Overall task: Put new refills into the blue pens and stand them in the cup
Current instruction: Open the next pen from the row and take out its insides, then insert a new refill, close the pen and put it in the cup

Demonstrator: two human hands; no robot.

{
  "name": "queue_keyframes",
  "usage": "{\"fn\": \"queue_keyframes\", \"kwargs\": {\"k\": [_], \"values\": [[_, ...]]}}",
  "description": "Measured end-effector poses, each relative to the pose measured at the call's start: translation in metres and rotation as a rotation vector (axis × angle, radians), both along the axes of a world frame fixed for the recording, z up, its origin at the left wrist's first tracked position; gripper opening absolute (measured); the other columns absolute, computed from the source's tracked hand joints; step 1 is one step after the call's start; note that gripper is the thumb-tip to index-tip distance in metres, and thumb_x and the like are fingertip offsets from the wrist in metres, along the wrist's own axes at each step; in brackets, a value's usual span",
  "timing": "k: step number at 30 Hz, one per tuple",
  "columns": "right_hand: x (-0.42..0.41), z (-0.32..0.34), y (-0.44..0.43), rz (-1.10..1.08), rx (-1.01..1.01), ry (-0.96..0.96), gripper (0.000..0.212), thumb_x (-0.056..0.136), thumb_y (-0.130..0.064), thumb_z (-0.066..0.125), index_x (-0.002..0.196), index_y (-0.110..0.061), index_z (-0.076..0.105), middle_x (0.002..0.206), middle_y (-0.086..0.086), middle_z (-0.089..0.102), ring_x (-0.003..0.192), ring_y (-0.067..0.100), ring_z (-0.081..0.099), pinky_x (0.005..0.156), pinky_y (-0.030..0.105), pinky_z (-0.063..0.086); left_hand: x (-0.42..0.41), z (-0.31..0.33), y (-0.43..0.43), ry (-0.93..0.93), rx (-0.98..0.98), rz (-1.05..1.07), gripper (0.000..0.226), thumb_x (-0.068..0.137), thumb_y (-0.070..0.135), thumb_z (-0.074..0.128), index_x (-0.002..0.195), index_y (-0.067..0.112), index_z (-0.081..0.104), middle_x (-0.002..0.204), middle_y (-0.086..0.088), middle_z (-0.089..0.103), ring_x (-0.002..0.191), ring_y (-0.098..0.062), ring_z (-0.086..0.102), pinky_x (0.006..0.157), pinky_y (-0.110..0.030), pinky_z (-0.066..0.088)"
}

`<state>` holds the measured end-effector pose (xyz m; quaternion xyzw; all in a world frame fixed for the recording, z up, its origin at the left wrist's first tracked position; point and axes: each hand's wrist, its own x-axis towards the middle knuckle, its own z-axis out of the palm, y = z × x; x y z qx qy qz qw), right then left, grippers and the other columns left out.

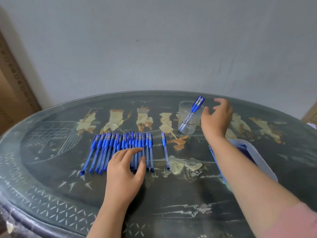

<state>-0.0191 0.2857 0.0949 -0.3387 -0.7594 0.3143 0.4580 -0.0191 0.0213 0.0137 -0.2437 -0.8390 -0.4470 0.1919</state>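
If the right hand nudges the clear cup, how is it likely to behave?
The clear cup looks wide and squat, so it would probably slide on the glossy table rather than tip. The pens inside lean on its right rim, so they may rattle or shift. Being nearly empty, it is likely light.

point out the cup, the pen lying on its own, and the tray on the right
cup [193, 126], head view, on its clear wall, right of the pen standing in it
lone pen [165, 154], head view, on the middle of its barrel
tray [264, 163], head view, on its white right rim
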Motion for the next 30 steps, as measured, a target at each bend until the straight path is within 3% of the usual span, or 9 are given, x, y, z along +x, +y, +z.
{"fn": "queue_keyframes", "kwargs": {"k": [2, 4, 7, 11, 16, 19, 23, 27, 30], "values": [[0.015, -0.014, -0.032, 0.077, 0.036, -0.015, 0.016, 0.09, -0.009, 0.058, 0.106, -0.011, 0.058, 0.104, 0.004, 0.055, 0.098, 0.019, 0.05, 0.067, 0.018, 0.027, 0.001, 0.001, -0.001, -0.007, 0.001, 0.0, 0.031, 0.086, 0.04, 0.055, 0.112, 0.028, 0.068, 0.108, 0.019, 0.062, 0.107, 0.005, 0.044, 0.099, -0.034, 0.04], [0.02, -0.035, -0.061, 0.252, 0.015, -0.201, 0.006, 0.091, -0.017, 0.061, 0.096, -0.014, 0.064, 0.098, -0.001, 0.06, 0.094, 0.016, 0.056, 0.066, 0.013, 0.034, 0.002, 0.001, -0.002, -0.008, -0.006, 0.002, 0.031, 0.086, 0.039, 0.055, 0.112, 0.028, 0.068, 0.108, 0.019, 0.062, 0.108, 0.003, 0.045, 0.099, -0.034, 0.04], [0.018, -0.067, -0.089, 0.388, 0.018, -0.499, 0.025, 0.09, -0.04, 0.064, 0.097, -0.016, 0.069, 0.097, -0.002, 0.064, 0.092, 0.014, 0.059, 0.079, 0.025, 0.05, 0.003, 0.002, -0.003, 0.003, -0.026, 0.003, 0.025, 0.09, 0.033, 0.063, 0.113, 0.026, 0.068, 0.109, 0.02, 0.059, 0.107, 0.003, 0.043, 0.098, -0.033, 0.039], [0.016, -0.085, -0.103, 0.257, 0.173, -0.634, 0.032, 0.09, -0.044, 0.062, 0.099, -0.015, 0.07, 0.103, 0.003, 0.061, 0.092, 0.02, 0.061, 0.082, 0.036, 0.054, 0.004, 0.003, -0.003, -0.02, -0.043, 0.011, 0.027, 0.089, 0.029, 0.065, 0.115, 0.026, 0.067, 0.111, 0.019, 0.058, 0.11, 0.001, 0.043, 0.1, -0.031, 0.036], [0.018, -0.083, -0.1, 0.197, 0.158, -0.592, 0.022, 0.095, -0.026, 0.055, 0.103, -0.012, 0.069, 0.102, 0.003, 0.062, 0.088, 0.019, 0.061, 0.079, 0.032, 0.053, 0.003, 0.001, -0.003, -0.02, -0.039, 0.006, 0.026, 0.089, 0.028, 0.066, 0.115, 0.026, 0.067, 0.112, 0.016, 0.061, 0.11, 0.002, 0.042, 0.1, -0.037, 0.042], [0.032, -0.079, -0.092, 0.19, 0.173, -0.542, 0.02, 0.097, -0.024, 0.054, 0.107, -0.014, 0.068, 0.104, 0.004, 0.063, 0.096, 0.021, 0.058, 0.083, 0.031, 0.047, 0.003, 0.001, -0.003, -0.011, -0.024, -0.006, 0.026, 0.088, 0.026, 0.068, 0.115, 0.025, 0.067, 0.111, 0.017, 0.061, 0.108, 0.005, 0.041, 0.096, -0.037, 0.045], [0.064, -0.083, -0.084, 0.29, 0.251, -0.489, 0.01, 0.094, -0.019, 0.061, 0.101, -0.018, 0.068, 0.099, 0.001, 0.058, 0.096, 0.025, 0.055, 0.083, 0.037, 0.04, 0.005, 0.001, -0.002, 0.023, -0.025, -0.048, 0.03, 0.087, 0.022, 0.071, 0.116, 0.023, 0.066, 0.111, 0.018, 0.059, 0.108, 0.004, 0.044, 0.097, -0.028, 0.041], [0.091, -0.096, -0.083, 0.428, 0.355, -0.388, 0.009, 0.088, -0.011, 0.068, 0.094, -0.018, 0.068, 0.096, -0.002, 0.057, 0.09, 0.022, 0.055, 0.08, 0.035, 0.044, 0.008, 0.002, -0.001, 0.129, -0.117, -0.165, 0.04, 0.082, 0.021, 0.075, 0.122, 0.02, 0.066, 0.113, 0.013, 0.061, 0.108, -0.006, 0.053, 0.096, -0.024, 0.043], [0.101, -0.096, -0.086, 0.533, 0.361, -0.299, 0.013, 0.09, -0.005, 0.063, 0.095, -0.017, 0.066, 0.095, -0.005, 0.06, 0.089, 0.019, 0.056, 0.082, 0.032, 0.045, 0.009, 0.001, -0.001, 0.185, -0.196, -0.235, 0.031, 0.086, 0.026, 0.07, 0.116, 0.02, 0.071, 0.108, 0.01, 0.067, 0.102, -0.01, 0.059, 0.09, -0.033, 0.052]]}}
